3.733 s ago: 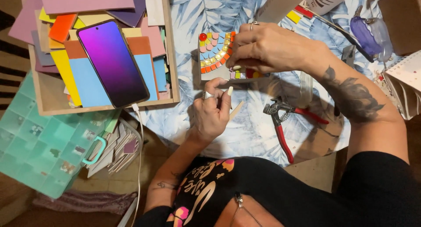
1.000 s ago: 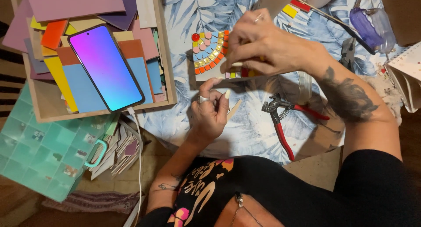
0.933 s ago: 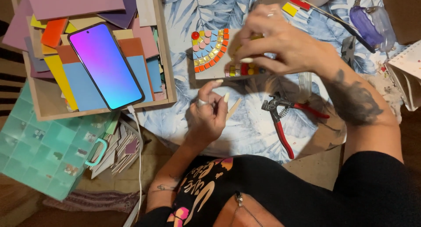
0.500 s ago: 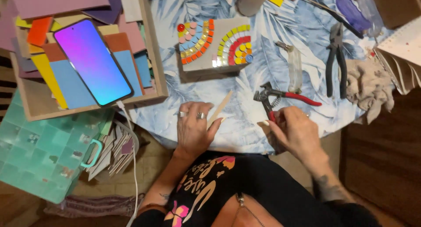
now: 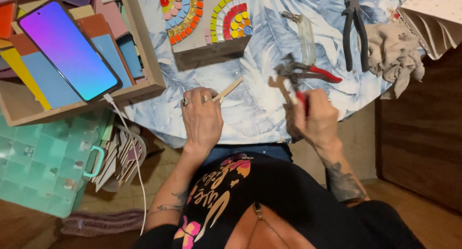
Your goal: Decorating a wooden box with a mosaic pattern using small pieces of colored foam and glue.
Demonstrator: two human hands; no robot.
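Right hand [image 5: 317, 118] grips red nippers [image 5: 301, 78] by one handle, near table edge. Left hand [image 5: 202, 118] pinches wooden stick [image 5: 228, 89]. Mosaic block [image 5: 207, 20] beyond, black pliers [image 5: 353, 25] and rag [image 5: 394, 51] right, phone [image 5: 67, 49] on tile tray [image 5: 149, 83] left.

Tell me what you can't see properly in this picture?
- Head view: lower red handle of the red-handled nippers, hidden in the right hand; grip blurred.
- Wooden stick: lower end under the left hand.
- Colourful mosaic block: cut off by the top edge.
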